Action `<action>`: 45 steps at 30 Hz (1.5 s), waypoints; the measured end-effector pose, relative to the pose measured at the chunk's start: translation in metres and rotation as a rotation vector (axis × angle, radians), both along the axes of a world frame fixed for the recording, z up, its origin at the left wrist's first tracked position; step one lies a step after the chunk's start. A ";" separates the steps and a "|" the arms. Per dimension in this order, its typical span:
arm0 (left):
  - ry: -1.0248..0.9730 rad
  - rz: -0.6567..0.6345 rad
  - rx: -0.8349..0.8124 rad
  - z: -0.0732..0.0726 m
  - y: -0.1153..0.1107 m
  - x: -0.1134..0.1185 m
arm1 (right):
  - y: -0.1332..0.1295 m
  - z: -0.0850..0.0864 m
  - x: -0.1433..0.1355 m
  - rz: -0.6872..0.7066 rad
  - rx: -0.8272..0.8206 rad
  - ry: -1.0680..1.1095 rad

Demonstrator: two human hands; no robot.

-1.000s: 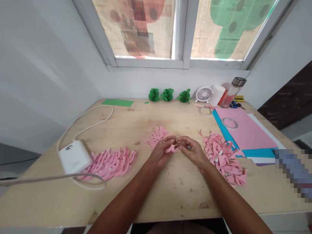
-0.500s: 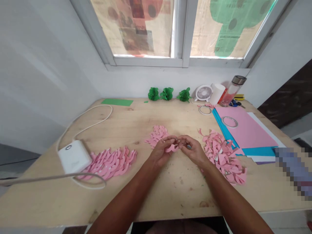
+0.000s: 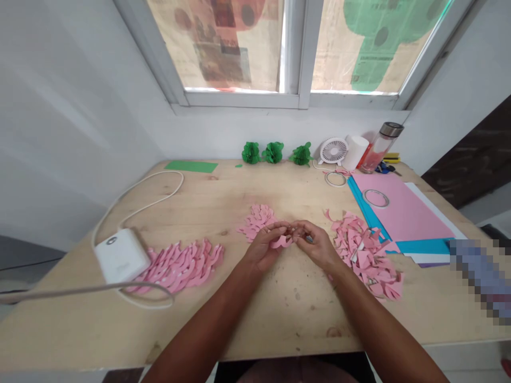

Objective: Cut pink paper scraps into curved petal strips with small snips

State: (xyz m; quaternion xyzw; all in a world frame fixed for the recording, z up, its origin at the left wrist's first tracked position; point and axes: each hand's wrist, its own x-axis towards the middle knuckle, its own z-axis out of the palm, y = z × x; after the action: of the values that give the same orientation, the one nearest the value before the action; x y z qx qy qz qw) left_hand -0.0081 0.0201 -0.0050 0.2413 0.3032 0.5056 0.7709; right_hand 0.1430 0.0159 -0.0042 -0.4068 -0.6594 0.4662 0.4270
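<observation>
Over the middle of the table, my left hand [image 3: 268, 243] pinches a curved pink paper piece [image 3: 281, 242]. The fingertips of my right hand [image 3: 313, 242] are closed at the right end of that same piece, meeting those of the left. Just behind my left hand lies a small pile of pink paper cutouts [image 3: 255, 219]. A heap of pink paper scraps [image 3: 367, 255] is to the right of my right hand. Left of my forearms, wavy pink paper strips [image 3: 187, 263] lie in overlapping rows.
A white power box [image 3: 122, 256] with a looping cable [image 3: 159, 198] stands at left. Three green paper balls [image 3: 273, 152], a small fan [image 3: 334, 150] and a glass bottle [image 3: 381, 149] line the back. Pink sheets [image 3: 411, 218] and a tape roll [image 3: 376, 198] lie at right.
Both hands keep their pinch on the pink paper piece almost unmoved. The whole view has shifted very slightly.
</observation>
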 end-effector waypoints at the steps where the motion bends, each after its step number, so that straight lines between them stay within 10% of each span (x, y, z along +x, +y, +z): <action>1: -0.010 0.003 0.002 0.000 0.000 -0.001 | 0.000 0.001 0.000 0.011 0.001 0.008; 45: 0.356 0.070 0.235 -0.010 -0.003 0.015 | 0.004 -0.001 -0.001 -0.232 0.029 -0.021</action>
State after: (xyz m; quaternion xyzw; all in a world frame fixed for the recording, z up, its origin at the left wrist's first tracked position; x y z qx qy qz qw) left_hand 0.0067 0.0169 -0.0149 0.4041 0.3819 0.5134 0.6537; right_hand 0.1424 0.0195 -0.0054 -0.4789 -0.6190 0.3998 0.4770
